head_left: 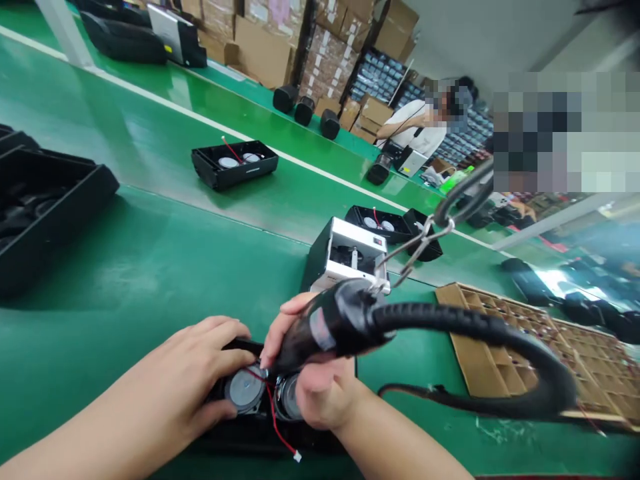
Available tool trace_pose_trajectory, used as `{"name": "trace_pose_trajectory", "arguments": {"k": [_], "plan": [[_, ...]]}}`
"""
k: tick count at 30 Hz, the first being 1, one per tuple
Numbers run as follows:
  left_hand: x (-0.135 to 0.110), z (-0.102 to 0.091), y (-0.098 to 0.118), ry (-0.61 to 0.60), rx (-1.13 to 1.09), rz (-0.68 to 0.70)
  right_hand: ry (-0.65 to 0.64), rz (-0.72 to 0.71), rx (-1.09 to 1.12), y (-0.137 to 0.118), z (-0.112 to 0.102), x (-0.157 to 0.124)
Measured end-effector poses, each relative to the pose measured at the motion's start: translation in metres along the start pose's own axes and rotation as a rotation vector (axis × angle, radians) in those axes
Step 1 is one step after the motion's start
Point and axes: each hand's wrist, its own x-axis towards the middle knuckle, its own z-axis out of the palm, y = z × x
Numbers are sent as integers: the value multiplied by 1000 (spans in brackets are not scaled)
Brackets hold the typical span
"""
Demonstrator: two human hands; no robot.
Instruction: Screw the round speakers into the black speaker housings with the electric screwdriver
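My right hand (325, 393) is closed around a black electric screwdriver (313, 330), which hangs from a metal hook with a thick cable at its end. The screwdriver slants down towards a black speaker housing (240, 433) on the bench before me; its tip is hidden. In the housing sit a left round speaker driver (245, 389) and a right one (287, 398), partly behind my right hand. My left hand (200, 373) curls over the housing's left end, thumb and fingers around the left driver. A red wire (275, 420) with a white plug hangs over the housing's front.
Beyond the housing stands a silver-and-black box-shaped machine (345, 257). Another open speaker housing (235, 163) lies farther back. At left is a large black bin (50, 200); at right, a divided cardboard tray (500, 340). Across the line, a person (417, 123) works near stacked cartons.
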Motion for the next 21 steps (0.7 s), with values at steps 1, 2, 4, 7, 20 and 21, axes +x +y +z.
{"name": "trace_pose_trajectory", "arguments": {"k": [1, 2, 4, 7, 20, 21], "plan": [[-3, 4, -6, -17, 21, 4, 42, -38, 38, -11, 1, 3], [-6, 7, -12, -40, 43, 9, 95, -77, 58, -25, 1, 6], [-10, 11, -21, -58, 78, 20, 190, -143, 42, -58, -4, 16], [-11, 10, -25, -75, 84, 26, 419, -290, -177, -99, -20, 34], [-7, 6, 1, 18, 104, -78, 323, -269, -262, -76, -57, 49], [-6, 6, 1, 14, 107, -78, 308, -265, -257, -75, -58, 49]]}}
